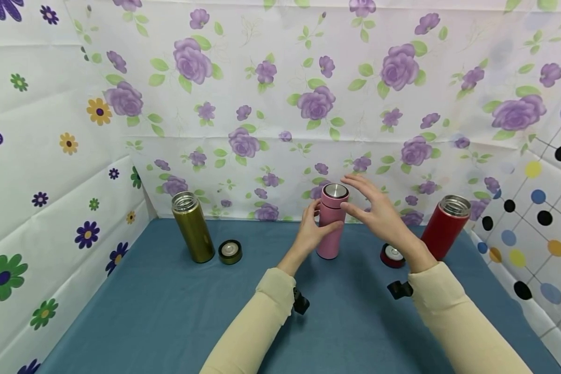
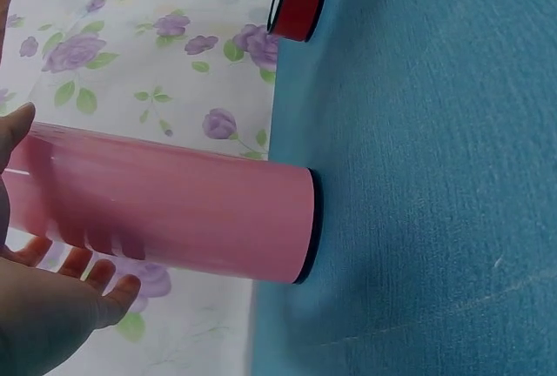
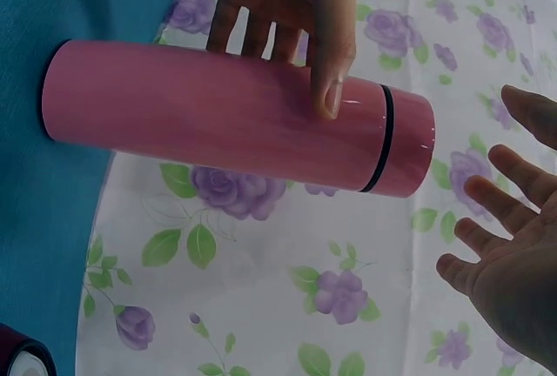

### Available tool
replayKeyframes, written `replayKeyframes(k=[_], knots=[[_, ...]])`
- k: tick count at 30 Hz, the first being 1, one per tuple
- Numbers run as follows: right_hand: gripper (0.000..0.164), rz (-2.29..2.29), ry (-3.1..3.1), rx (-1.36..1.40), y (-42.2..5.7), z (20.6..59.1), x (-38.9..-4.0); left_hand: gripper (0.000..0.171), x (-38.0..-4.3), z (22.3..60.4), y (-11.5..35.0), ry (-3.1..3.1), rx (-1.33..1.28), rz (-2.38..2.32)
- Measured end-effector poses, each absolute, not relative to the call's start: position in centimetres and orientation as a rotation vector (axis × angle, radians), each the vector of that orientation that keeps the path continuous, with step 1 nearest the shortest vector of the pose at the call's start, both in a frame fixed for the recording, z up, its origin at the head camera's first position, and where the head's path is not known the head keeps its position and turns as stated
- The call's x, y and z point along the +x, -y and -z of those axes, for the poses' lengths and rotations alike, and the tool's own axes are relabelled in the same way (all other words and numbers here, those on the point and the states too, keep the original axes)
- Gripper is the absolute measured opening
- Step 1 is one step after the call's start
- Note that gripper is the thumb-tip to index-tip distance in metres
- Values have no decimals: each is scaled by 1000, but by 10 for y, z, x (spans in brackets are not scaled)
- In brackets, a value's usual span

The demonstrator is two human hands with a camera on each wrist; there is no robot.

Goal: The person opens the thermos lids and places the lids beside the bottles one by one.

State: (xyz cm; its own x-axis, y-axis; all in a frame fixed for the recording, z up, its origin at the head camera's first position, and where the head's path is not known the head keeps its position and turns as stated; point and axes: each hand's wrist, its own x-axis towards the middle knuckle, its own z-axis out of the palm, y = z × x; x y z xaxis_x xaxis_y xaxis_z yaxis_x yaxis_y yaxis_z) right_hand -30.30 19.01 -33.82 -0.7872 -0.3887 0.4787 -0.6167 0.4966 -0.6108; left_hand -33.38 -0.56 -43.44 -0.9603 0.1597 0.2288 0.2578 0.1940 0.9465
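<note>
Cream sleeves [image 1: 252, 322] reach in nearest, over the blue cloth-covered counter [image 1: 168, 317]. On it stand three vessels: an uncapped red bottle [image 1: 444, 228] at right, a pink flask [image 1: 330, 245] in the middle by the floral backdrop [image 1: 271, 98], and an uncapped green-gold bottle [image 1: 194, 228] at left. The pink flask rests on its base, long axis close to vertical, capped end up, which presumably leaves its top within reach. The left hand [image 1: 310, 232] has its thumb across the front and its other fingers curved about the flask's left side, likely to steady it; the views do not settle whether they press. The right hand [image 1: 383, 213] has its fingers loosely spread just beside the pink cap [image 1: 335, 192], gripping nothing. Smallest, a dark-red cap [image 1: 393, 255] and an olive cap [image 1: 230, 251] lie beside their matching bottles, probably to keep each pair together.
</note>
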Motion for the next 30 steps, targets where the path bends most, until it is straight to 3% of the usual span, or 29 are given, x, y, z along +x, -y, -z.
replayKeyframes(k=[30], knots=[[62, -1195, 2466, 906, -174, 347, -312, 78, -342, 448, 3, 2352, -470, 1959]])
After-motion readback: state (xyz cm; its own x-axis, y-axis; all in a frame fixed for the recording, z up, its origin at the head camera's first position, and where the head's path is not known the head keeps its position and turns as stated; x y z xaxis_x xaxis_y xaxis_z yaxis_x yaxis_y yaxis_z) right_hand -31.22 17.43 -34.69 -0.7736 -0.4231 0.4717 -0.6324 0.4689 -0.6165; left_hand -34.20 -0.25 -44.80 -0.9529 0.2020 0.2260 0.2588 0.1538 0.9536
